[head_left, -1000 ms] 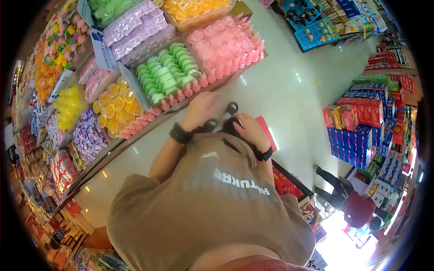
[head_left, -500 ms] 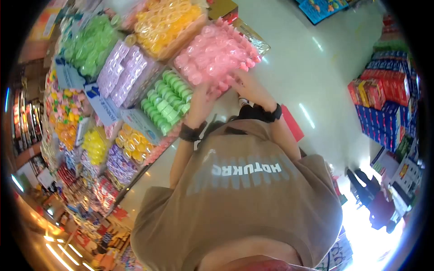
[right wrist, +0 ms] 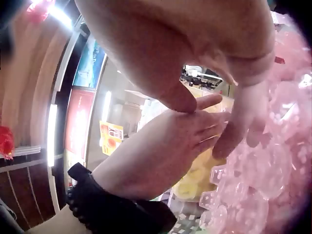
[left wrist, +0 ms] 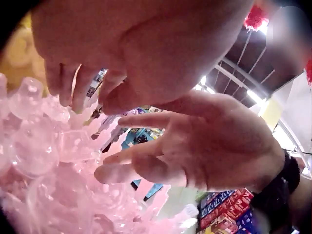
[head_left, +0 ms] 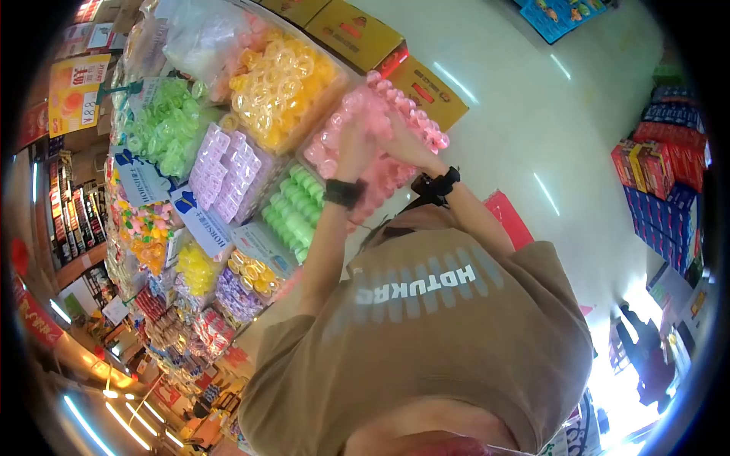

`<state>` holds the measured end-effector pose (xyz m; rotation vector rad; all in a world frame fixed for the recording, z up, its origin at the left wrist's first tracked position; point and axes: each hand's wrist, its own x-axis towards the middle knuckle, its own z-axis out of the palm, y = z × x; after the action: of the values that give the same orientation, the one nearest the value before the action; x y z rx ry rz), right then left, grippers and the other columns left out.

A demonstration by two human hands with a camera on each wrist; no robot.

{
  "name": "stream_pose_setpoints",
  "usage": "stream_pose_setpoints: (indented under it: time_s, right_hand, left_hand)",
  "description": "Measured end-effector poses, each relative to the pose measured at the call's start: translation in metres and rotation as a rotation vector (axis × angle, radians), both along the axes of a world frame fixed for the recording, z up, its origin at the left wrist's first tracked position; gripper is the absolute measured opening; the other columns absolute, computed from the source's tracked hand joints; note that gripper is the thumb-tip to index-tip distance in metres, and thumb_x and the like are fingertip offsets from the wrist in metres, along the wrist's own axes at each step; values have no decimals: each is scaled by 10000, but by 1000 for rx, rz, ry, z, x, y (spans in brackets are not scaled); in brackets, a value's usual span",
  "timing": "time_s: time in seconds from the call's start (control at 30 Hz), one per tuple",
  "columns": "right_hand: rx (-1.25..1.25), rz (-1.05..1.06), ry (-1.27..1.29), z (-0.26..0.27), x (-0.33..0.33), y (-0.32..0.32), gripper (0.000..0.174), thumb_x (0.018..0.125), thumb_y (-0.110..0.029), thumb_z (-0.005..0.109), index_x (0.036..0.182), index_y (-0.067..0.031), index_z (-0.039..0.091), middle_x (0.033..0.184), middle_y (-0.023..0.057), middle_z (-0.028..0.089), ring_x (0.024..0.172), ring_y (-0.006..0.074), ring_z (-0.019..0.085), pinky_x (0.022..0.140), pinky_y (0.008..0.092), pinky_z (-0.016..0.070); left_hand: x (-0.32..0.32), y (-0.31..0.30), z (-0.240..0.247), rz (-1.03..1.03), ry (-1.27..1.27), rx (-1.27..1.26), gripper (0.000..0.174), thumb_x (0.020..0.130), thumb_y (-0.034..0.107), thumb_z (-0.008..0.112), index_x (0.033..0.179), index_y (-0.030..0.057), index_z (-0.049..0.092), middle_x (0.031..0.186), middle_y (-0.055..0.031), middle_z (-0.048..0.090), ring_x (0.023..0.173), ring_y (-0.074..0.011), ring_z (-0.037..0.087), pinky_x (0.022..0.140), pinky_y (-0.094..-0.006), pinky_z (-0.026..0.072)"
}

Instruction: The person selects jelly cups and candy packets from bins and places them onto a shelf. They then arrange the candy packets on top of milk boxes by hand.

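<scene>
Both hands are over a heap of glossy, clear pink jelly cups [head_left: 346, 114] in the display. In the head view my left hand [head_left: 356, 150] is at the near left of the heap, its fingers among the cups. My right hand [head_left: 407, 144] reaches in from the right, its fingertips close to the left hand. From the left wrist, the right hand [left wrist: 209, 141] shows fingers stretched toward the pink cups [left wrist: 53, 151]. The right wrist view shows the left hand [right wrist: 165, 146] with fingers fairly straight. No cup shows in either grasp.
Beside the pink heap are bins of yellow cups [head_left: 277, 95], green cups [head_left: 293, 209] and purple packs [head_left: 228, 175]. Gold cartons [head_left: 353, 34] line the far side. Stacked boxes [head_left: 661, 190] stand across the aisle at right, with another person [head_left: 646, 353] lower down.
Both hands have gone from in front of my body up and forward onto the pink heap, coming closer together. The view has shifted, bringing the gold cartons into sight.
</scene>
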<state>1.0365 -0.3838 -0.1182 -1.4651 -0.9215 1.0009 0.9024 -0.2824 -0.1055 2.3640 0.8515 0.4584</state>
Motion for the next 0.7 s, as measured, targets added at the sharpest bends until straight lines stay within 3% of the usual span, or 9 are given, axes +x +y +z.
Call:
stream_pose_setpoints:
  time_s: [0.1,0.23,0.33,0.4,0.5,0.53,0.57,0.63,0.7]
  right_hand:
    - [-27,75,-72,-7,7,7,614,994,-295,612,1498,-40,371,1327,206,595,1073,248,683,804,377,589]
    - [-146,119,136,2,9,8,626,995,-303,609,1508,-53,353,1244,197,633,1042,225,682,775,355,591]
    - [-149,95,35,8,9,6,569,975,-262,610,1457,-27,420,1249,238,628,1065,283,663,863,394,546]
    - [-216,147,66,12,12,5,561,976,-248,616,1456,-36,418,1233,204,637,974,234,672,811,361,546]
    - [-101,144,229,3,10,4,562,988,-196,612,1487,-72,386,1207,129,607,966,186,651,806,327,549]
    - [-26,130,304,-2,10,3,569,994,-173,609,1504,-88,370,1198,99,590,985,175,638,816,318,550]
    - [-80,117,330,-8,11,1,575,996,-161,608,1510,-83,363,1212,107,587,993,171,636,823,319,549]
    - [-188,97,382,-5,11,-5,586,1000,-138,607,1522,-73,348,1239,121,582,1009,164,632,837,321,548]
    - [-133,19,355,2,8,-13,615,1002,-142,613,1538,-63,323,1249,134,583,1016,160,632,835,318,548]
  left_hand:
    - [21,4,27,-76,254,-58,501,819,-16,609,1319,7,585,1293,-240,623,1209,-434,564,1049,-491,439]
    - [16,8,-3,-72,203,96,475,799,-2,632,1273,18,615,1258,-228,642,1172,-424,583,996,-491,467]
    - [16,9,-11,-17,192,105,452,806,24,662,1256,23,626,1231,-220,650,1140,-417,593,963,-484,482]
    - [13,9,-23,25,144,173,440,807,45,688,1243,25,633,1203,-213,658,1108,-416,601,943,-480,490]
    - [17,8,-30,93,116,118,444,806,60,716,1241,25,633,1156,-212,658,1068,-422,597,929,-478,496]
    - [17,5,-25,134,95,-54,436,810,62,718,1236,24,633,1148,-211,657,1066,-418,599,927,-472,498]
    - [19,5,-19,176,68,-223,429,813,63,720,1231,24,632,1141,-210,657,1063,-415,601,925,-467,501]
    - [17,3,-18,183,-6,-235,387,849,93,708,1220,16,625,1141,-214,651,1068,-417,603,925,-459,503]
    - [10,-4,-18,109,-82,72,334,915,149,680,1207,3,612,1155,-226,639,1086,-428,605,930,-454,502]
